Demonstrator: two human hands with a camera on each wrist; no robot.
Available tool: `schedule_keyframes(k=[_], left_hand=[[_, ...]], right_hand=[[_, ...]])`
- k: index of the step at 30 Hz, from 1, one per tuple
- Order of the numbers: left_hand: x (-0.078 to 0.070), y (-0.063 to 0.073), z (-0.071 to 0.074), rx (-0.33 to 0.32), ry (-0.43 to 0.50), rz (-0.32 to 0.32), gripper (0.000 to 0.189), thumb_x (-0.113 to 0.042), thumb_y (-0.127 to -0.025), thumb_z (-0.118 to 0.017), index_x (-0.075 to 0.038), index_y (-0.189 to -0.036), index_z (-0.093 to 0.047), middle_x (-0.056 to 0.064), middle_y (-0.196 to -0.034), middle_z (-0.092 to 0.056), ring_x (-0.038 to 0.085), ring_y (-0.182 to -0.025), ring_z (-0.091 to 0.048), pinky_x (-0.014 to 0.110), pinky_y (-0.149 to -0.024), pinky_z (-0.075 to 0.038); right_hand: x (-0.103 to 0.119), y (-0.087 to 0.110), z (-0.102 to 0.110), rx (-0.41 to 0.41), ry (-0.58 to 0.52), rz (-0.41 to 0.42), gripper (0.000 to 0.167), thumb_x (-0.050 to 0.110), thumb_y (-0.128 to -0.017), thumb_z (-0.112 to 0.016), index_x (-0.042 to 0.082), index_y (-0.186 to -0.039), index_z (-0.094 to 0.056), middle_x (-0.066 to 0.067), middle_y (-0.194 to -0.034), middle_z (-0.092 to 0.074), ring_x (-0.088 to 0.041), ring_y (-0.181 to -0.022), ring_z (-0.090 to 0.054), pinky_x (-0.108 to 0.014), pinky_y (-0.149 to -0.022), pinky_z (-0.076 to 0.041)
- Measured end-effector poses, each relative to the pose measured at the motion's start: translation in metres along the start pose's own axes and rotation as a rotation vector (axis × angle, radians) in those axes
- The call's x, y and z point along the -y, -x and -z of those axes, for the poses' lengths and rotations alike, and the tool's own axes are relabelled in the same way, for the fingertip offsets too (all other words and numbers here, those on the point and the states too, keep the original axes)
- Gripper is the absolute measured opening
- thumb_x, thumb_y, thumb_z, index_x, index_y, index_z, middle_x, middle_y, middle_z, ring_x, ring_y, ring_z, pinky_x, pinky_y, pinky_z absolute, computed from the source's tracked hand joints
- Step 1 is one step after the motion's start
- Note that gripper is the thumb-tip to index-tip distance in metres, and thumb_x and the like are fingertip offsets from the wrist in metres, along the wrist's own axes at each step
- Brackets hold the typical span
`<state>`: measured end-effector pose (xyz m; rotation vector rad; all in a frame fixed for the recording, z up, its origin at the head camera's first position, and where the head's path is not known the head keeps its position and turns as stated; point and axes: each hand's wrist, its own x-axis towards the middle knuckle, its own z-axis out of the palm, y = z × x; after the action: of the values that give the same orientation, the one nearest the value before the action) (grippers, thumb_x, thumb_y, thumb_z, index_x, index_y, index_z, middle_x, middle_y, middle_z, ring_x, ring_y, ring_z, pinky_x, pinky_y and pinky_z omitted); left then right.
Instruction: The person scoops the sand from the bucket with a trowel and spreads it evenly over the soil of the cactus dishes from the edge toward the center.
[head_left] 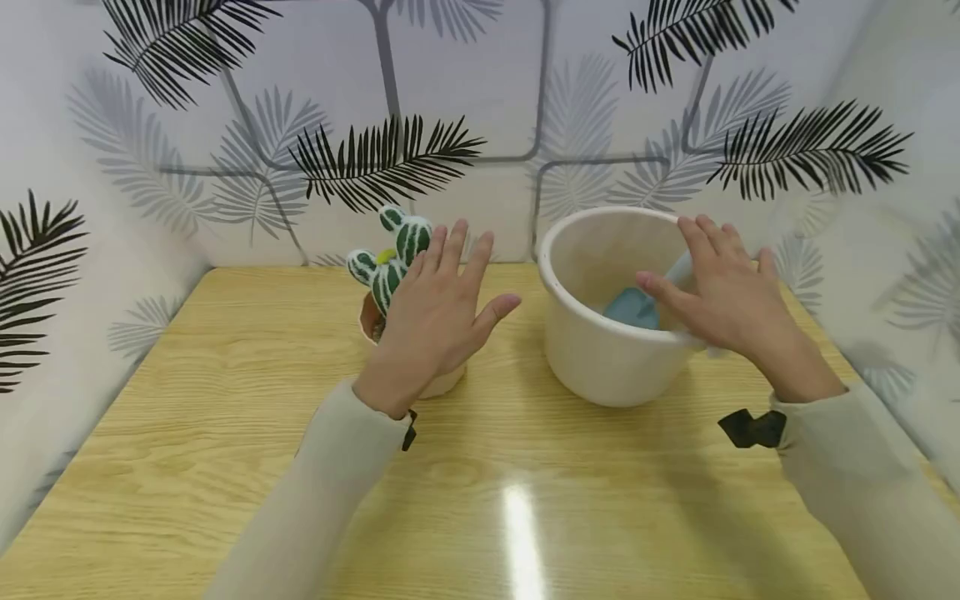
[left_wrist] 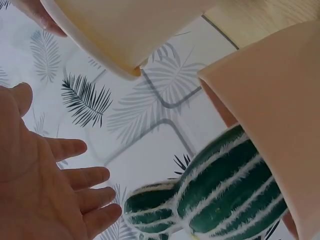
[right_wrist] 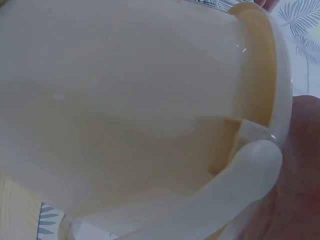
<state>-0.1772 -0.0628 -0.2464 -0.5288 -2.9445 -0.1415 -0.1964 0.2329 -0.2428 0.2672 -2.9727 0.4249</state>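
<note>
My left hand (head_left: 431, 312) is spread flat, fingers straight, over the right side of a potted cactus (head_left: 411, 242). The cactus is green with white stripes and a yellow bit. Much of its terracotta-coloured pot (head_left: 444, 385) is hidden under the hand; the left wrist view shows the palm beside the cactus (left_wrist: 230, 185), apart from it. To the right stands a cream bucket (head_left: 611, 371). Over its right rim is my right hand (head_left: 723, 292), fingers extended, thumb reaching above the opening. Inside the bucket lies a light blue tool (head_left: 633, 308), its shaft passing under the right hand.
Pot and bucket stand on a wood-grain table (head_left: 247, 400), toward its back edge. Leaf-patterned white panels (head_left: 465, 83) rise behind and at both sides. The bucket's handle (right_wrist: 220, 195) hangs from a pivot near the rim. Dark bands or clips (head_left: 753, 429) sit at the wrists.
</note>
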Motion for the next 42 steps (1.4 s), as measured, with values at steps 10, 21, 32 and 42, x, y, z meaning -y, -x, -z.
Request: schedule_keyframes(k=[10,21,32,42], left_hand=[[0.017,0.021,0.001,-0.236,0.038,-0.026,0.066,-0.049,-0.098,-0.044,-0.006,-0.146,-0.034,0.021,-0.150,-0.034,0.036,-0.139,-0.033,0.049,-0.111,-0.034],[0.048,0.041,-0.003,-0.400,0.061,0.042,0.053,-0.034,-0.095,-0.056,0.000,-0.135,-0.044,0.023,-0.125,-0.050,0.039,-0.106,-0.054,0.049,-0.083,-0.051],[0.076,0.053,-0.021,-0.496,0.113,0.177,0.043,-0.021,-0.091,-0.059,0.007,-0.122,-0.050,0.028,-0.116,-0.053,0.044,-0.100,-0.056,0.052,-0.076,-0.051],[0.090,0.050,-0.043,-0.417,0.241,0.261,0.041,-0.018,-0.094,-0.051,0.007,-0.126,-0.047,0.030,-0.119,-0.051,0.044,-0.102,-0.054,0.052,-0.072,-0.052]], right_hand=[[-0.005,-0.004,0.004,-0.124,-0.068,-0.026,0.082,0.039,-0.091,-0.059,-0.001,-0.150,-0.017,-0.032,-0.149,-0.024,-0.054,-0.129,-0.029,-0.071,-0.100,-0.020],[-0.020,-0.011,0.012,-0.162,-0.150,-0.083,0.079,0.032,-0.092,-0.056,-0.003,-0.150,-0.014,-0.034,-0.151,-0.017,-0.061,-0.124,-0.030,-0.072,-0.099,-0.027],[-0.050,-0.016,0.014,-0.100,-0.227,-0.099,0.083,0.034,-0.094,-0.054,-0.007,-0.149,-0.008,-0.039,-0.147,-0.020,-0.060,-0.127,-0.028,-0.073,-0.097,-0.028],[-0.058,-0.023,0.015,-0.022,-0.347,-0.144,0.086,0.040,-0.096,-0.050,-0.002,-0.151,0.002,-0.034,-0.153,-0.010,-0.055,-0.136,-0.020,-0.071,-0.101,-0.027]])
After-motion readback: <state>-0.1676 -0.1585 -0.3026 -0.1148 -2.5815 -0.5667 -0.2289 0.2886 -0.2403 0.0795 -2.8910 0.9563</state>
